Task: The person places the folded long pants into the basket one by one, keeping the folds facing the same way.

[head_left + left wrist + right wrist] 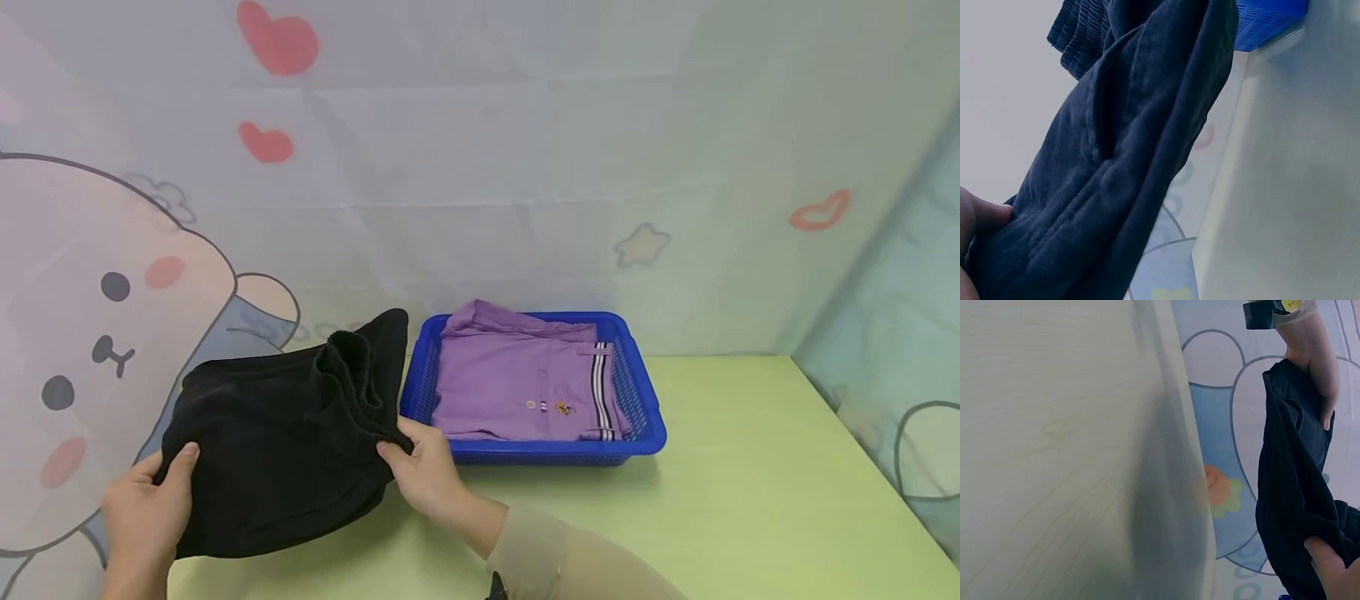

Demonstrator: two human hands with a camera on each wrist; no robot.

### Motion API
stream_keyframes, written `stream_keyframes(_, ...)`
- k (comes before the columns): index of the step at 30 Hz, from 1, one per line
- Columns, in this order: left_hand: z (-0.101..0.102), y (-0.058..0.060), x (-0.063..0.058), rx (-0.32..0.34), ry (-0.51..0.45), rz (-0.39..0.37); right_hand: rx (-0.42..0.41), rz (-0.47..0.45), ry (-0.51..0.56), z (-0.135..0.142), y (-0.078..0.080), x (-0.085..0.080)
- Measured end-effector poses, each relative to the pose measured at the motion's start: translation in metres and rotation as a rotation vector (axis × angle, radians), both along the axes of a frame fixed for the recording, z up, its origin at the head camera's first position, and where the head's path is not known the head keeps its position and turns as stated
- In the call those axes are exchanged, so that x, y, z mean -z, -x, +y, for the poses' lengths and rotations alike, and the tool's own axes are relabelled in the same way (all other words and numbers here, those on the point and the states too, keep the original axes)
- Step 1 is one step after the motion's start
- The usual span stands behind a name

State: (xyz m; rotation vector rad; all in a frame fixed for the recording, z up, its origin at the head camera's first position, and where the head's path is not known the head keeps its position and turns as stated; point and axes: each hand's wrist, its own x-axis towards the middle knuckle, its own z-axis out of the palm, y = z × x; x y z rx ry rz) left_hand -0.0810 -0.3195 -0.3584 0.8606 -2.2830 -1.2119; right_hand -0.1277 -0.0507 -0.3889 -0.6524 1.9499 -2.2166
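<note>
Folded black pants [277,450] are held up over the left part of the table, a gathered elastic band standing up in a loop near their right side. My left hand [150,508] grips their left edge, thumb on the near face. At the lower right corner my right hand [427,467] pinches the cloth between thumb and fingers. The left wrist view shows a slit like a pocket opening on the dark pants [1116,144]. Both hands also appear around the pants [1291,481] in the right wrist view. Fingers behind the cloth are hidden.
Just right of the pants, a blue plastic basket [645,417] stands at the back of the pale green table [750,475]. Folded purple clothing [495,383] with a striped band lies in it. A printed cloth backdrop [487,167] hangs behind.
</note>
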Motion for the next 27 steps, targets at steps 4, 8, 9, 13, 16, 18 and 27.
stream_keyframes(4,-0.002,-0.001,-0.003,-0.010,-0.017,0.006,0.001,0.011,-0.001,0.000,0.001,-0.002)
stream_keyframes(8,0.001,-0.001,-0.002,-0.008,-0.013,0.052,0.021,0.018,-0.017,0.002,0.002,-0.003)
stream_keyframes(9,0.002,-0.001,-0.002,-0.009,-0.008,0.062,0.024,0.021,-0.021,0.002,0.002,-0.003)
stream_keyframes(13,0.004,-0.002,-0.001,-0.025,0.021,0.077,0.017,0.024,-0.024,0.004,0.003,-0.004)
stream_keyframes(16,0.005,-0.003,-0.002,-0.030,0.030,0.062,0.000,0.021,-0.014,0.005,0.002,-0.005)
stream_keyframes(18,0.006,-0.002,-0.003,-0.027,0.033,0.059,-0.006,0.018,-0.008,0.005,0.003,-0.006)
stream_keyframes(27,0.013,0.001,-0.007,-0.017,0.038,0.094,0.002,0.017,-0.012,0.011,0.005,-0.009)
